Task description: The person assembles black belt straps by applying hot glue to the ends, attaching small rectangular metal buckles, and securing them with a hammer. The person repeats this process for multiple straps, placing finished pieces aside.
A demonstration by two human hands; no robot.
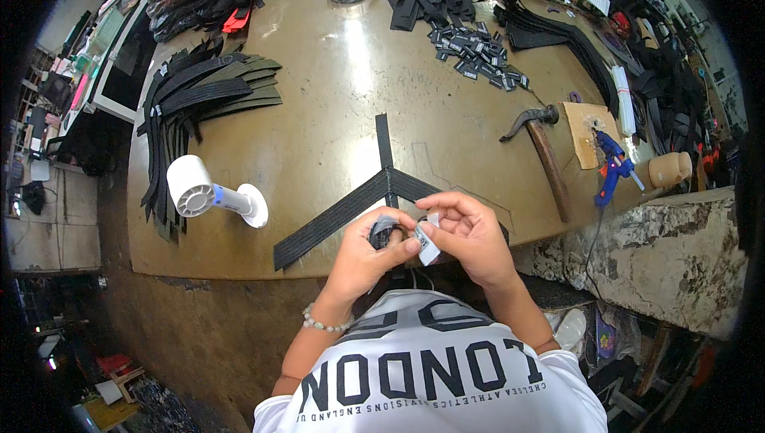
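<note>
From where I stand, the right hand (pixel 476 243) pinches a white printed label (pixel 428 250) by the near edge of the desk (pixel 311 74); the left hand (pixel 358 251) curls round a small grey-and-black bundle (pixel 379 232). If that pinch loosens, the label could slip to the floor (pixel 175 329).

The worktable (pixel 319 98) has a glossy brown top. A bright light reflection (pixel 360 50) lies on its far half. The floor (pixel 175 337), brown and stained, extends left of its near edge. A patchy, peeling masonry ledge (pixel 677 262) adjoins its right side. White-framed furniture (pixel 123 66) stands to the worktable's left.
</note>
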